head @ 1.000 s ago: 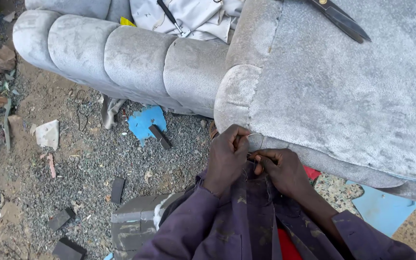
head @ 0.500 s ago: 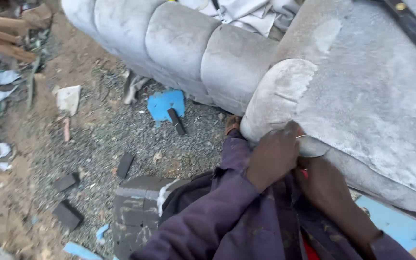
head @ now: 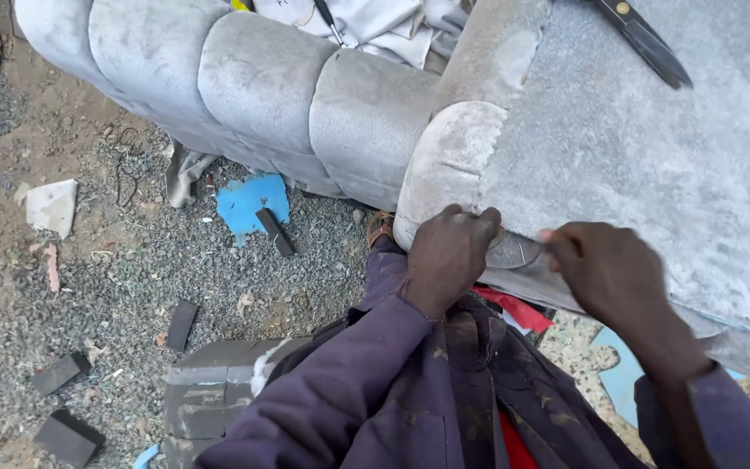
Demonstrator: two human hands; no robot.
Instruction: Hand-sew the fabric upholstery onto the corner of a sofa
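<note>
Fabric edge point(head: 514, 252) partly hidden between hands; left hand point(head: 449, 252) fingers curled gripping it, right hand point(head: 605, 269) pinching at 3 o'clock.

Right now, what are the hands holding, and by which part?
Both the left hand and right hand pinch the grey upholstery fabric at its loose lower edge, by the sofa's front corner.

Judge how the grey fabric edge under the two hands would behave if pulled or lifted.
The grey fabric edge probably bends limply: it curls between the left hand and right hand. It looks thick and napped, so likely not slippery.
</note>
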